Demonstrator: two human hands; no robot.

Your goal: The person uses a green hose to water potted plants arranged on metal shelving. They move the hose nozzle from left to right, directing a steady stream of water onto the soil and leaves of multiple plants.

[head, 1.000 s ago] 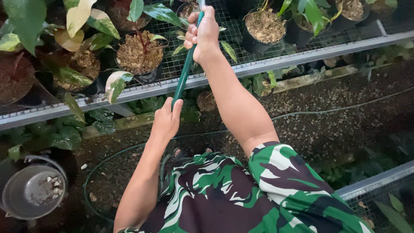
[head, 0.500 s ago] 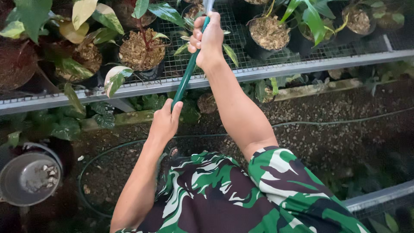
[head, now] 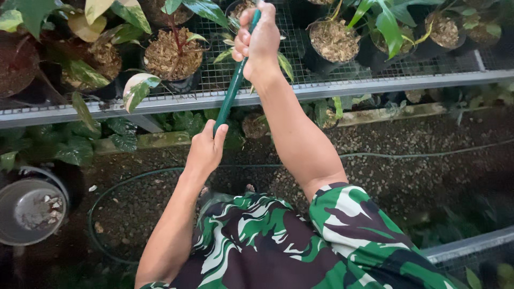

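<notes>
**Both hands on a green wand over the plant bench**

The right hand (head: 261, 40) is clenched high on the slim green plastic watering wand (head: 234, 85), arm stretched out over the grey wire-mesh bench (head: 342, 80). The left hand (head: 205, 152) grips the wand's lower end, wrist bent, below the bench edge. The wand slants upward toward black pots of bark chips (head: 170, 56).

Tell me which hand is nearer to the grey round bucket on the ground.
Left. The left hand grips the green hose's lower end, right of and above the bucket; the right hand grips it higher, over the mesh shelf.
</notes>
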